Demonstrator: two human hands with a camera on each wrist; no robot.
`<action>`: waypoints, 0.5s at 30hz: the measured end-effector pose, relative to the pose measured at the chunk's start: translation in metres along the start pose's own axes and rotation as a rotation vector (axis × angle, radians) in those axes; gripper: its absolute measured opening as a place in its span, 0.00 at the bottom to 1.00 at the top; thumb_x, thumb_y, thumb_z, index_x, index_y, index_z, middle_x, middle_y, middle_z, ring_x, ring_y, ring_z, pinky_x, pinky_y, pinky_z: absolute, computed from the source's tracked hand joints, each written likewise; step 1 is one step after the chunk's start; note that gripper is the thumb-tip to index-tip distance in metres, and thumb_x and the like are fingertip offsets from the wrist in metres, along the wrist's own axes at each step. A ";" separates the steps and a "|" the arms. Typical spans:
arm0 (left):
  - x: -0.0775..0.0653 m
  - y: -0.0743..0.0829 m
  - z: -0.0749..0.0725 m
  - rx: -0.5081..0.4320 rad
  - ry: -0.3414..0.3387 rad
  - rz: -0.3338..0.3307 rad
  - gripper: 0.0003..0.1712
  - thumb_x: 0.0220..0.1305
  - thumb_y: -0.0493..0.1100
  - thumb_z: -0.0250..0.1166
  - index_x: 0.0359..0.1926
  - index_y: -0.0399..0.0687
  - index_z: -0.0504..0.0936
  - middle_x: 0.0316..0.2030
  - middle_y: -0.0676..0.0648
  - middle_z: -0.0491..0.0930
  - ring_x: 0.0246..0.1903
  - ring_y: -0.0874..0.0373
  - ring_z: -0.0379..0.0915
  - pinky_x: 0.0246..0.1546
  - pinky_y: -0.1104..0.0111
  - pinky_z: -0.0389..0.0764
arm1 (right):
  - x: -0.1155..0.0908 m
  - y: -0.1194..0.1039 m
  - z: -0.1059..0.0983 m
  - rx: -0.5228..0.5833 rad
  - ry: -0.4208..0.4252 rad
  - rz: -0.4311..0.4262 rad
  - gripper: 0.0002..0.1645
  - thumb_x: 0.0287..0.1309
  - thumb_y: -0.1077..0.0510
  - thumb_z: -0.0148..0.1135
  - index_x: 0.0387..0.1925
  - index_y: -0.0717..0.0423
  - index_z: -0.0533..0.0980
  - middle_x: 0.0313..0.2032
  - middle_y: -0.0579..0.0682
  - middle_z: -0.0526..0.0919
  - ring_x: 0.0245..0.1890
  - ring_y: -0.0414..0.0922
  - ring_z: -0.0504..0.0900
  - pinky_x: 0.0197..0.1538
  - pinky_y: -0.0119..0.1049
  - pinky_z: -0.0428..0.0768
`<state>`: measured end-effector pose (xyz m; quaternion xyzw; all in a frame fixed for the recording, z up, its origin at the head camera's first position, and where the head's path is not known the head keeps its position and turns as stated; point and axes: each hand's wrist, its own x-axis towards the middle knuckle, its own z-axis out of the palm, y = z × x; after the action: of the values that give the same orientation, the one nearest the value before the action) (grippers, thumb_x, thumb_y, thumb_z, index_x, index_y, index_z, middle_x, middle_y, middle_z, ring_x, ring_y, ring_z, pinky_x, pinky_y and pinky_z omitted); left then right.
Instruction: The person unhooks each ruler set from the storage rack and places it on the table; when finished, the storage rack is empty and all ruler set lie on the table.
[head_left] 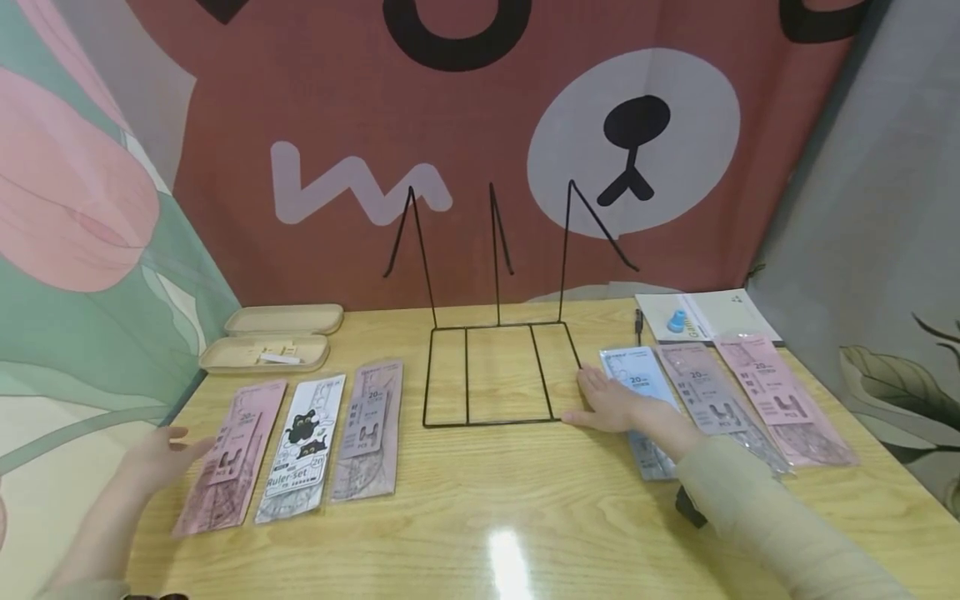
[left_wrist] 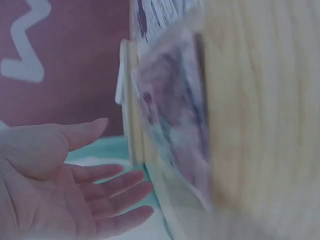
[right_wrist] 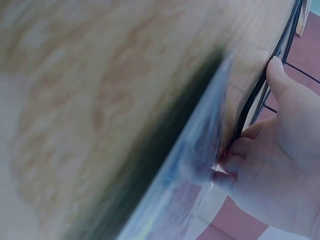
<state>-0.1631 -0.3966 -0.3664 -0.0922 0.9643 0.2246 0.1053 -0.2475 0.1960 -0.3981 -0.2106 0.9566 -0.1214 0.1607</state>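
Note:
A black wire rack [head_left: 467, 375] stands mid-table, its flat base toward me and three bent hooks rising behind. My right hand [head_left: 611, 404] touches the right side of that base, thumb near the front corner, fingers extended along the side bar. Under that wrist lies a blue ruler-set packet [head_left: 637, 379], partly covered by the arm. To its right are a mauve packet [head_left: 701, 383] and a pink packet [head_left: 780, 392]. At the left, my empty left hand [head_left: 153, 458] hovers beside another pink packet [head_left: 232, 450], fingers loosely spread. A white ruler-set packet [head_left: 303, 442] and a mauve one [head_left: 369, 433] lie beyond it.
At the back left lies an open beige case [head_left: 225, 354] with small pieces inside. A pale booklet [head_left: 731, 308] bearing a small blue object [head_left: 677, 322] is at the back right. Part of a black object [head_left: 690, 508] shows below the right sleeve. A printed curtain hangs behind the table.

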 end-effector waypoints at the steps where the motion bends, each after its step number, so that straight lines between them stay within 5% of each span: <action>1: 0.000 0.006 0.000 0.032 0.024 0.007 0.44 0.71 0.56 0.44 0.59 0.10 0.51 0.54 0.15 0.62 0.51 0.22 0.63 0.47 0.42 0.73 | 0.000 0.000 0.000 -0.001 0.000 0.000 0.54 0.66 0.36 0.46 0.68 0.78 0.42 0.70 0.74 0.40 0.71 0.67 0.40 0.71 0.60 0.44; 15: 0.012 0.087 0.026 -0.012 0.179 0.162 0.43 0.73 0.57 0.41 0.65 0.19 0.49 0.60 0.18 0.57 0.59 0.22 0.54 0.57 0.37 0.61 | -0.001 0.001 0.000 0.056 0.001 0.003 0.56 0.64 0.37 0.49 0.68 0.78 0.41 0.69 0.75 0.39 0.71 0.67 0.40 0.71 0.61 0.43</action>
<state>-0.1905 -0.3096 -0.3559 -0.0342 0.9728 0.2290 0.0000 -0.2469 0.1976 -0.3984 -0.2046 0.9532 -0.1481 0.1664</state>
